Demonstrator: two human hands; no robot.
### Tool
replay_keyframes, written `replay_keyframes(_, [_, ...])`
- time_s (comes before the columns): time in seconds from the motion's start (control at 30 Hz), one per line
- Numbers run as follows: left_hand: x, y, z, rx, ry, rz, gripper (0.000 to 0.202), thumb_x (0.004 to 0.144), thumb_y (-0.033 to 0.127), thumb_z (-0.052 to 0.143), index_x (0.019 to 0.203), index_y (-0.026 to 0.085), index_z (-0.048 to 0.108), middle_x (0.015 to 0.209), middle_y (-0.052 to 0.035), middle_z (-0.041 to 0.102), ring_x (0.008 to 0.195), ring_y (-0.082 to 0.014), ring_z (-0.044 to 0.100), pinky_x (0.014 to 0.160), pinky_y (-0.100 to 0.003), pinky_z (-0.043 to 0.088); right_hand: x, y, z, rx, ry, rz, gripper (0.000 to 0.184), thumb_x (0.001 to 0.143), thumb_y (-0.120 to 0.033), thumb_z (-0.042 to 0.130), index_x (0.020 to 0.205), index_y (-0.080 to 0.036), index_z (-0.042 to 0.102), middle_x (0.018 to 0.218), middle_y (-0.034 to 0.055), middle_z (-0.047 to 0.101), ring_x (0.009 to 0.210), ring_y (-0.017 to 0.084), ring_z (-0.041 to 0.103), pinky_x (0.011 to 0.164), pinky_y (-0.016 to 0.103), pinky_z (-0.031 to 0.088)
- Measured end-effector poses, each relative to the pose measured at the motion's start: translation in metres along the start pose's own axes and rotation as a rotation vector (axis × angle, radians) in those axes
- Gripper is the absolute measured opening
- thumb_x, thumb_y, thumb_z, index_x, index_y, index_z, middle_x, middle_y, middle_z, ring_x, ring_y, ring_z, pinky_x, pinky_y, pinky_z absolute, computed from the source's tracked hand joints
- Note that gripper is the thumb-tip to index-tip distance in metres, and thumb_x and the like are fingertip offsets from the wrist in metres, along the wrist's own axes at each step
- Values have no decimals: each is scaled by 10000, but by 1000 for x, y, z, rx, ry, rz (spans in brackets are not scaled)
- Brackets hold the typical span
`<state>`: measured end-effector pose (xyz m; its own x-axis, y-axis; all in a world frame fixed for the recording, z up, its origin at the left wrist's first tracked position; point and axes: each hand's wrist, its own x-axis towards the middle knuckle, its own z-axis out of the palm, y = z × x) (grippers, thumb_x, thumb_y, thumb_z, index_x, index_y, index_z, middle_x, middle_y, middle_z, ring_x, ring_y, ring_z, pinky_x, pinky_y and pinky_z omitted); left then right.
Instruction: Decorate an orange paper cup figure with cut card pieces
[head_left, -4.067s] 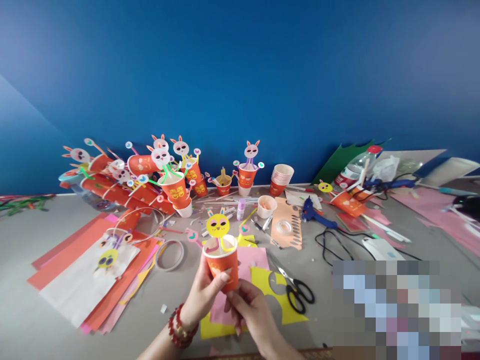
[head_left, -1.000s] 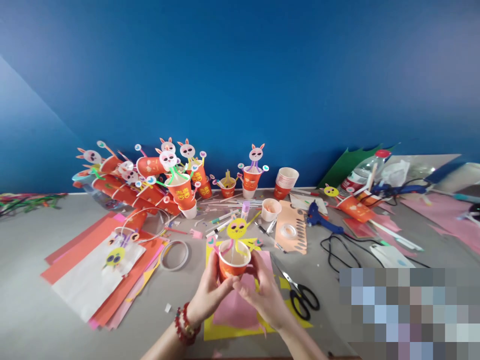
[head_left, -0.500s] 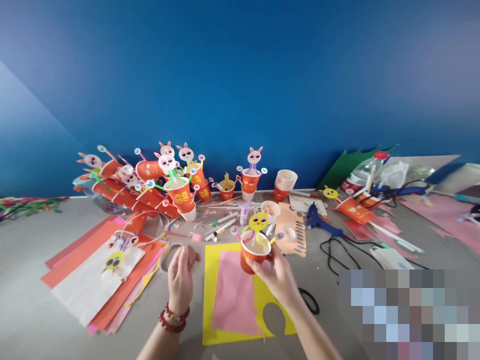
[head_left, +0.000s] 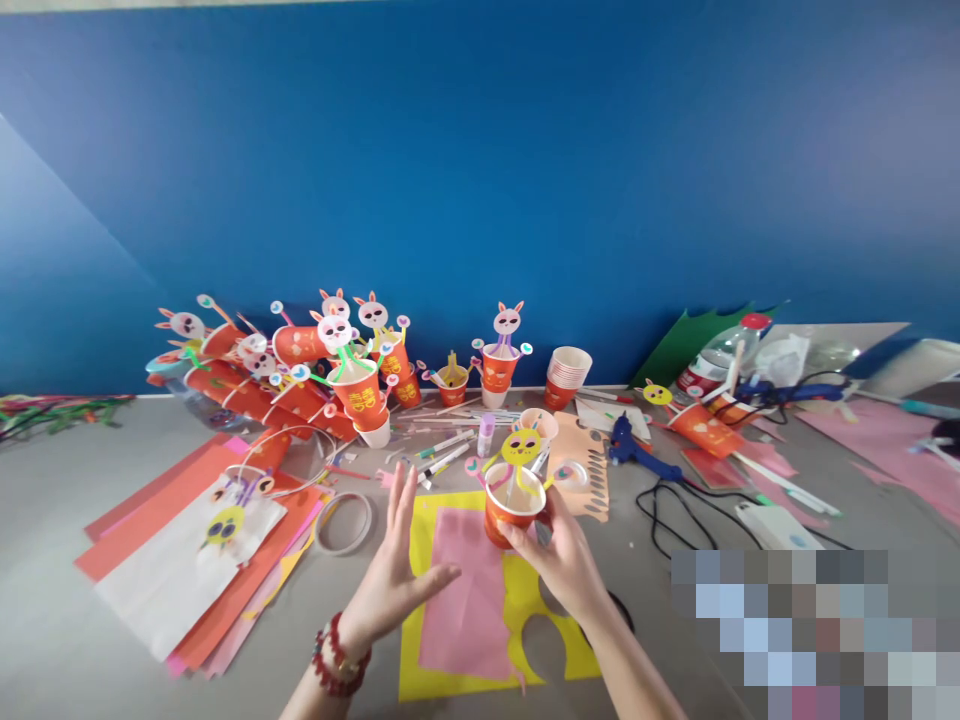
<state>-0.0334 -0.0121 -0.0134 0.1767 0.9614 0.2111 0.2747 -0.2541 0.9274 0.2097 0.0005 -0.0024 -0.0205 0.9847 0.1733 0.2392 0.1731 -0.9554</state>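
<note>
My right hand (head_left: 564, 562) is wrapped round a red paper cup (head_left: 504, 528), holding it upright above the paper. A yellow rabbit face (head_left: 520, 446) with small ears rises from this cup, and two straw arms end in round discs. Left of the cup, my left hand (head_left: 401, 568) is open with fingers and thumb apart, touching nothing that I can see. Below both hands lie a yellow sheet (head_left: 420, 660) with cut-out holes and a pink sheet (head_left: 465, 600) on top of it. A roll of tape (head_left: 365, 527) lies beside my left hand.
Several finished rabbit cups (head_left: 356, 395) are piled at the left, near coloured paper sheets (head_left: 161, 575). A cup stack (head_left: 566, 378) stands by the blue wall. To the right are a blue glue gun (head_left: 641, 452), its black cable (head_left: 654, 520) and a plastic bottle (head_left: 724, 355).
My left hand has moved right toward the cup and spread its fingers, uncovering the tape roll. The right hand keeps its hold on the cup, nearly in place.
</note>
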Motion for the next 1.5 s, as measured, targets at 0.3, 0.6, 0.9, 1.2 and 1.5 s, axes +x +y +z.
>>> replay_keyframes(0.3, [7,30,-13,206,-238,51,554,899,424,658,1410,303,482,1616,-129,279,1489,-368,268,1169,-560,318,5,-14,6,305,-124,-34,498,875,-387,724,1310,-239,531,1279,118,674,1131,303,666,939,393,555])
replay_keyframes(0.6, [48,40,-1,-42,-59,162,127,956,273,591,1059,206,624,1077,-81,622,1049,-221,614,928,-358,496,7,-24,11,301,-161,-31,542,842,-379,757,1314,-237,532,1267,117,675,1126,308,665,937,402,549])
replay_keyframes(0.9, [53,36,2,20,-33,151,82,953,263,590,980,194,626,968,-56,633,939,-197,607,841,-312,469,4,-15,13,142,-77,-32,695,782,-395,799,1373,-228,473,1320,129,638,1208,331,615,1023,440,503])
replay_keyframes(1.2, [50,47,0,45,-10,174,13,938,207,584,931,203,594,900,-16,605,855,-163,581,796,-265,445,3,-7,16,46,-39,-35,800,753,-420,829,1429,-252,434,1410,129,584,1276,342,572,1063,457,481])
replay_keyframes(1.5, [50,41,4,-15,9,140,40,935,213,573,913,195,601,910,-41,617,868,-184,592,820,-291,470,2,-7,16,57,-56,-60,851,765,-410,826,1476,-245,388,1417,132,575,1266,329,581,1058,438,486])
